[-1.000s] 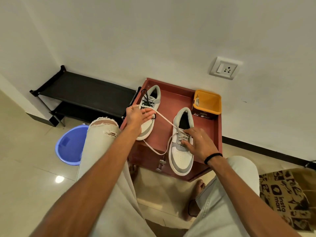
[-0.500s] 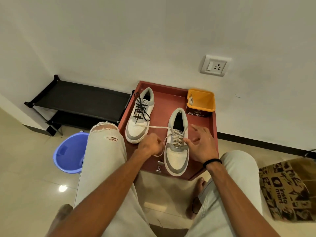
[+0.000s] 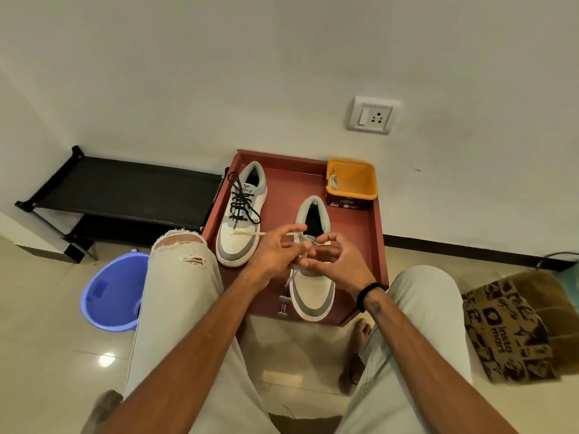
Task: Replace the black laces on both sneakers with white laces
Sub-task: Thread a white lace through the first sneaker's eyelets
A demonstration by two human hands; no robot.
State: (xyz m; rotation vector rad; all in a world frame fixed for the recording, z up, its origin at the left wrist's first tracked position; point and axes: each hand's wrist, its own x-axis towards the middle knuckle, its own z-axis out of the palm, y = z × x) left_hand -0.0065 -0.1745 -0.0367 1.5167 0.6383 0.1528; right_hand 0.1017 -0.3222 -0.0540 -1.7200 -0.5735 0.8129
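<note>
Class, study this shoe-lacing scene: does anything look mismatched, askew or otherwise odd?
Yes: the pair is mismatched. The left sneaker has black laces, while the right sneaker carries a white lace, one end trailing across the left shoe's toe.

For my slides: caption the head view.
Both hands work a white lace on the right sneaker.

Both forearms reach forward, the hands meeting fingertip to fingertip. The left hand [image 3: 275,250] has its index finger extended. The right hand [image 3: 336,261] curls its fingers inward.
</note>
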